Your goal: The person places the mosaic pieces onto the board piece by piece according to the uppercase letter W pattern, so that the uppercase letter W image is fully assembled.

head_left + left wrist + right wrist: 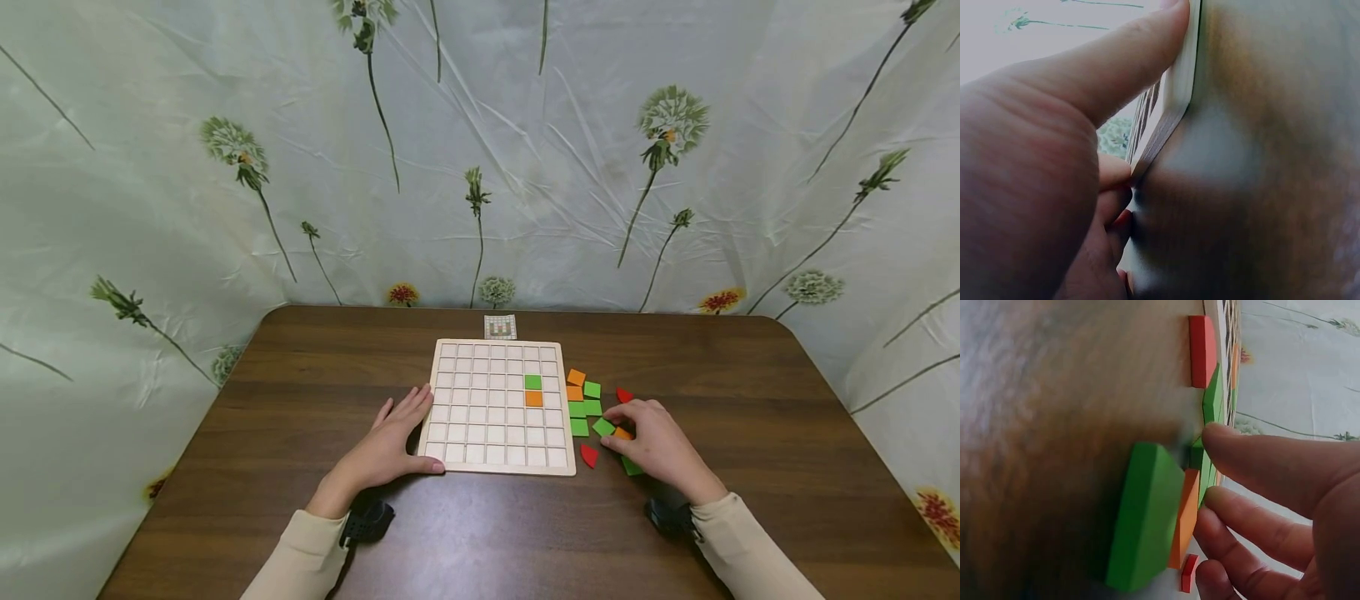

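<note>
Left fingers (420,405) against board edge (425,421), tabletop (510,533) nearside

Dark wooden table (510,546) | gridded board (477,414) | patterned card (500,327) | green, orange, red pieces (592,407)

Dark brown table (315,375), wood grain running sideways, far corners rounded, dull shine on near part. Behind it, pale cloth backdrop (510,150), wrinkled and creased, coming round on both sides too. Large dandelion clock (673,117) printed high to right from here, second dandelion (232,146) to left, stems slanting inward. Closed green bud (477,190) between them. Lower, just above table's far edge: red-and-yellow bloom (402,294), whitish puffball (497,290) to its right.
</note>
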Available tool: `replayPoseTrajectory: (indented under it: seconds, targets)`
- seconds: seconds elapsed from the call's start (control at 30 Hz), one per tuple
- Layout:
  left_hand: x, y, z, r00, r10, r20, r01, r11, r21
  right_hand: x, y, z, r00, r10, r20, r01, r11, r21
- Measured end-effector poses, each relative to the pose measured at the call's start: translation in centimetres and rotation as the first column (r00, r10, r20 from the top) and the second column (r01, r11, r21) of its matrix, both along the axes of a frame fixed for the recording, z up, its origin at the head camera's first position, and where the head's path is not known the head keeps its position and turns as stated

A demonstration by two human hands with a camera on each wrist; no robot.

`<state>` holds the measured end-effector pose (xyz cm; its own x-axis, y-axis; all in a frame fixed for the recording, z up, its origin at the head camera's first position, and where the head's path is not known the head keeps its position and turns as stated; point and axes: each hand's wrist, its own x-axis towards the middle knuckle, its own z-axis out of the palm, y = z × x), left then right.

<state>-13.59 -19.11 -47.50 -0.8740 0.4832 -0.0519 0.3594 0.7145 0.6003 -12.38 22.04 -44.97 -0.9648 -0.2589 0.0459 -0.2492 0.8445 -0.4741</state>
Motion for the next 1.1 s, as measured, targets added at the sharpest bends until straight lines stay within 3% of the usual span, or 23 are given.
replayPoseTrajectory:
  seconds: [0.47,1.1]
  targets:
    - [0.05,0.05,0.13,1.000,-0.001,0.009,0.001,1.000,0.007,-0.25,-0.41,-0.09,0.997,-0.058,0.053,0.056,0.998,0.025]
    - [0.11,0.02,0.28,1.000,0.004,0.019,-0.004,1.000,0.006,-0.28,-0.92,0.69,1.000,-0.015,-0.018,0.015,1.000,-0.026]
